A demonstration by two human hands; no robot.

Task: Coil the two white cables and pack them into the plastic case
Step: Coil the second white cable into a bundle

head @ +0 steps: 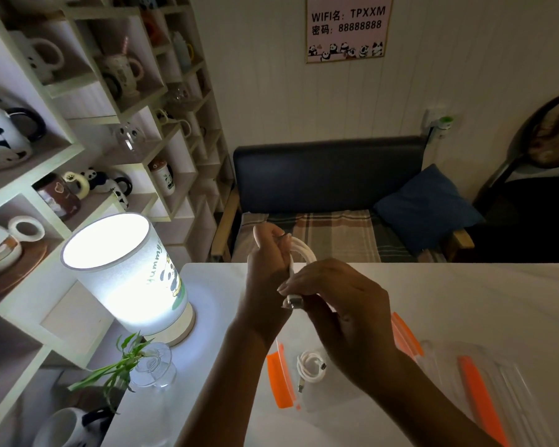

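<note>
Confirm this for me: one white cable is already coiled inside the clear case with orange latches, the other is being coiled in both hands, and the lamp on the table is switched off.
Not quite: the lamp is switched on, glowing brightly in the head view. The rest holds: one coiled cable lies in the clear case, and the left hand and right hand hold the other cable.

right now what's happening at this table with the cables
A person is coiling a white cable above the table: the left hand holds the loops, the right hand pinches the plug end. A second cable, already coiled, lies in the open plastic case below. The lid rests to the right.
</note>
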